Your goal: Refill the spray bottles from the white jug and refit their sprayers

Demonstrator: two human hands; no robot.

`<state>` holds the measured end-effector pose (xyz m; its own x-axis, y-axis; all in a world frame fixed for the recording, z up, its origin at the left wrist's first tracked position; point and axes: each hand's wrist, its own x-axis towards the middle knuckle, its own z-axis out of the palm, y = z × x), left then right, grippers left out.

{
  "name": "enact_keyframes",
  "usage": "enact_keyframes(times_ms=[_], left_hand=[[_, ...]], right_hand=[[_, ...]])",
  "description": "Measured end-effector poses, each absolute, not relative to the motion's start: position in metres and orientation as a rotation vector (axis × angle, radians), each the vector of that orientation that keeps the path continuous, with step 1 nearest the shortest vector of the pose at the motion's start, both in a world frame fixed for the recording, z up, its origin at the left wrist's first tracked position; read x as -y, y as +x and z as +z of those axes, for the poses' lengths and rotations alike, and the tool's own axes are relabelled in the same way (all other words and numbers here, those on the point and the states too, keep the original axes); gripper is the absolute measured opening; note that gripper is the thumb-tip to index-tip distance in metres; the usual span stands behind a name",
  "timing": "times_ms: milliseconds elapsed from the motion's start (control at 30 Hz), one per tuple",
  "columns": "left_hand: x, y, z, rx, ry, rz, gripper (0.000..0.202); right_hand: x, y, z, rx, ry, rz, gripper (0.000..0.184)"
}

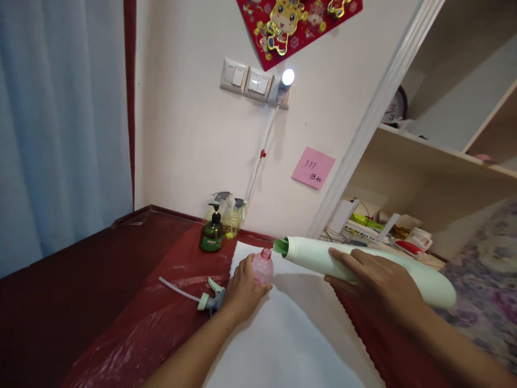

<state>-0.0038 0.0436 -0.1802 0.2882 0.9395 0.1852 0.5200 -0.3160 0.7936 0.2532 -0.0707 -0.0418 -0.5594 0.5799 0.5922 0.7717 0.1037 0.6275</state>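
My left hand (244, 291) is wrapped round a small see-through pink bottle (263, 268) with its neck uncapped, standing on a white sheet (283, 334). In my right hand (371, 280) lies a large pale green bottle (319, 256), tipped nearly level. Its green spout (280, 247) points left, just beside the pink bottle's mouth. Whether liquid is flowing is too small to tell. Left of my left hand, a spray trigger head (212, 299) with a white dip tube (177, 288) rests on red plastic.
A dark green pump bottle (212, 234) and clear spray bottles (234, 218) stand against the wall. A lit plug-in lamp (287, 78) trails a white cable (262, 153) downward. Shelves (444, 145) with assorted items are at right, a blue curtain (60, 118) at left.
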Motion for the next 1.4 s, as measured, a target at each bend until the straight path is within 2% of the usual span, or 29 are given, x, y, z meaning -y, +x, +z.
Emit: enact_keyframes(times_ms=[267,867,1400], left_hand=[[-0.0442,-0.0031,-0.1813,-1.301,1.955,0.891,0.083],[-0.0423,-0.0048,-0.1797,-1.298,1.932,0.891,0.082],[-0.0439,-0.003,-0.1831,-1.286,1.943,0.897,0.082]], right_hand=[[0.0713,0.2478,-0.0384,2.173,-1.336,-1.464,0.046],[0.0697,0.2512,-0.0402,2.173,-1.354,-1.468,0.043],[0.0691,0.2509,-0.0401,2.169,-1.362,-1.501,0.048]])
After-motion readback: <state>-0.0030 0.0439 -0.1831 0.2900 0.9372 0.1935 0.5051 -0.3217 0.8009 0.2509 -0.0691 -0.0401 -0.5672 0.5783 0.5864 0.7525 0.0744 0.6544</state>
